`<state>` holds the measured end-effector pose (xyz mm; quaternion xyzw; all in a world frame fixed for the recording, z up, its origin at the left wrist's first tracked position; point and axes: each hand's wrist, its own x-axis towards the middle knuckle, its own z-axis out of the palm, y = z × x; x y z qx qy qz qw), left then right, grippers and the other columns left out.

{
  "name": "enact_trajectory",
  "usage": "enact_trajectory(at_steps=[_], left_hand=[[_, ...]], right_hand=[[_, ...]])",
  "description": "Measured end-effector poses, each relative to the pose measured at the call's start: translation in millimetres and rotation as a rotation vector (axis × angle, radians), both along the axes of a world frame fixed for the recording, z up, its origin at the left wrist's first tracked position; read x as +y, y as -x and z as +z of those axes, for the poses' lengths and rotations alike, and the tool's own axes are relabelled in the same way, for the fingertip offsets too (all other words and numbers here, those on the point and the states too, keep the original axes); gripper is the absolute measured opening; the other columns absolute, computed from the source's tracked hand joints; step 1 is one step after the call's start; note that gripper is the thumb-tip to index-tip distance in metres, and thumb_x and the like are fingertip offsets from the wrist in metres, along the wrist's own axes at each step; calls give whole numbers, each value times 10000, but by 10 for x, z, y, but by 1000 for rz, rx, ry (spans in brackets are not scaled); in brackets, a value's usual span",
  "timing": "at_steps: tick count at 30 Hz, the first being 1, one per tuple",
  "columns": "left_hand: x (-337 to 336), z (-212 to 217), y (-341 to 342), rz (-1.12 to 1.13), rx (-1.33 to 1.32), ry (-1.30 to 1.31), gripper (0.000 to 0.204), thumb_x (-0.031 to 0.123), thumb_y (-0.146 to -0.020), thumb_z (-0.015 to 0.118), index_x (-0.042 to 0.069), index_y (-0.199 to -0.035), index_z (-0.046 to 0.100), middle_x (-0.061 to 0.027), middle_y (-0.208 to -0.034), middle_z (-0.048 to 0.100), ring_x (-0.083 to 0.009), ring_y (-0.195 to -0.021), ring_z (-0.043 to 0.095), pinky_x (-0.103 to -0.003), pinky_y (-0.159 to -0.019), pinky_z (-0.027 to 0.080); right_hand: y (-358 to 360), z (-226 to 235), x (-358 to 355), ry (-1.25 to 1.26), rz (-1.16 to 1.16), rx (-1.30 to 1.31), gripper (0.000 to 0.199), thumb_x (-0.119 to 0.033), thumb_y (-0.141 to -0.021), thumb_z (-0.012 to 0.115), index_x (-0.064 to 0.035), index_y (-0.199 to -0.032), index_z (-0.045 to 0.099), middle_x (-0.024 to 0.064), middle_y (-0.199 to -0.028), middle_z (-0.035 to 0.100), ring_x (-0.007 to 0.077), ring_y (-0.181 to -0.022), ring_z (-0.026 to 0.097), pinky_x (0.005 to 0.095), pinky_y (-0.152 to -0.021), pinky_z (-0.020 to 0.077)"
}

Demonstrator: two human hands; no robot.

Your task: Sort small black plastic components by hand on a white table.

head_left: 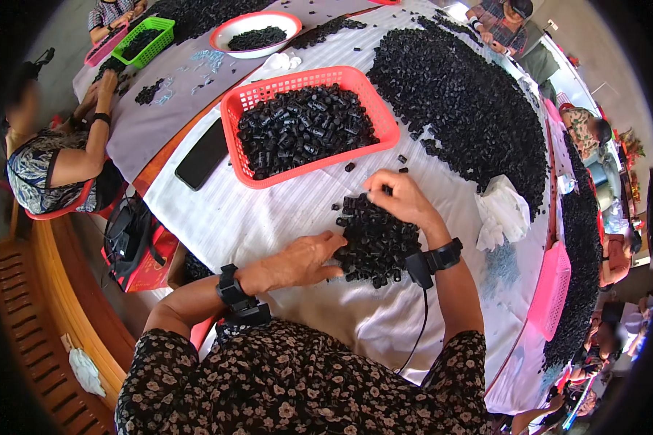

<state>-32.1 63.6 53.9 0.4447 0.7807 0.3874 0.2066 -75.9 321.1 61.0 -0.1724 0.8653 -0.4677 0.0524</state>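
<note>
The left hand (305,259) lies flat and open, palm down on the white cloth (268,217), its fingertips touching the near-left edge of the small heap of black pieces (376,239). The right hand (399,196) is curled over the far edge of that heap, fingers bent and pinched together on 1 or 2 pieces; exactly what it grips is too small to tell. Both wrists carry black bands, and a cable hangs from the right one.

Just beyond the heap stands a red basket (308,80) full of the same black pieces, with a few strays on the cloth between them. Left of the heap the cloth is bare up to the bench (163,163) edge, where a black phone (203,154) lies beside the basket. Right of the heap a crumpled white tissue (502,210) sits near, and behind it spreads a large black pile (471,101). Farther beyond the basket are a white bowl (250,23) and a green basket (149,42). A pink basket (551,290) sits at the bench's right edge. Other people sit around the bench.
</note>
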Motion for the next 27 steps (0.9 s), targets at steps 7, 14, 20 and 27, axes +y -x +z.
enact_trajectory(at_steps=[7, 14, 20, 27], left_hand=[[-150, 115, 158, 128, 239, 140, 628, 237, -743, 720, -18, -1228, 413, -230, -986, 554, -394, -910, 573, -426, -762, 476], [79, -67, -130, 32, 133, 172, 674, 220, -682, 768, -30, -1189, 402, -236, -999, 565, -396, -909, 575, -421, -771, 478], [52, -55, -104, 99, 266, 156, 641, 257, -687, 764, -27, -1142, 413, -208, -943, 585, -384, -865, 593, -425, -723, 482], [435, -46, -336, 35, 316, 229, 503, 389, -732, 690, 7, -935, 433, -194, -771, 589, -362, -716, 611, -442, -617, 480]], right_hand=[[163, -273, 370, -50, -463, 116, 75, -41, -816, 585, -29, -782, 519, 70, -1047, 590, 121, -922, 509, 287, -795, 420], [-217, -49, -17, 131, -225, 252, 185, -24, -822, 595, -17, -1005, 576, 8, -864, 570, 86, -799, 509, 229, -713, 416], [-1101, -365, 213, 270, -877, 345, 64, -37, -853, 573, -16, -901, 536, 84, -1032, 596, 136, -891, 535, 256, -809, 425], [-1168, -587, -191, 247, -973, 426, 76, -19, -853, 554, -17, -813, 489, 138, -1052, 574, 180, -929, 535, 303, -840, 422]])
